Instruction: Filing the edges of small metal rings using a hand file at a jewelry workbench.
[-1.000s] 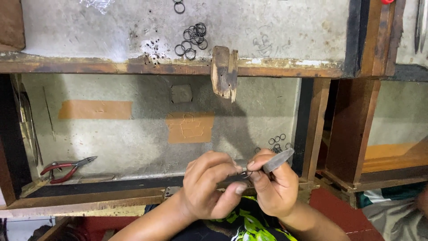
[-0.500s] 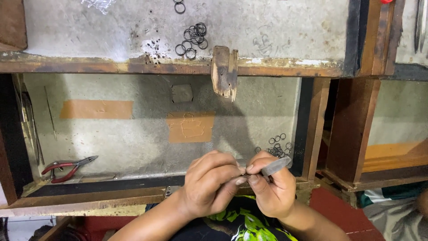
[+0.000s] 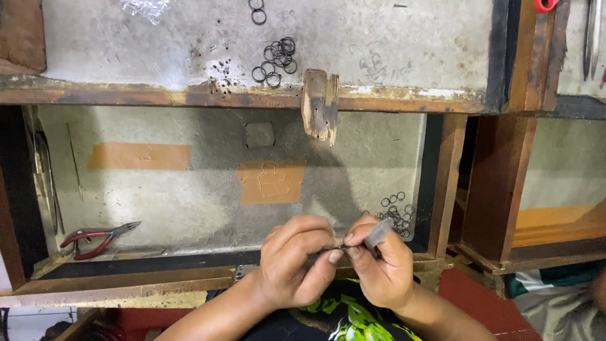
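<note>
Still pinching small dark ring point(image 3: 341, 244) between left hand point(image 3: 297, 260) and right hand point(image 3: 379, 265) – right also gripping grey tool point(image 3: 377, 232). Hands slightly lower than before, above tray edge point(image 3: 158, 278). Red pliers point(image 3: 95, 239) unmoved.

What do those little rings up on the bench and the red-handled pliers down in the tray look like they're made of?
The little rings look like thin dark metal wire, dull rather than shiny, possibly unpolished. The pliers have bare grey metal tips and red handles that look plastic- or rubber-coated. The bench edge is worn, stained wood.
</note>
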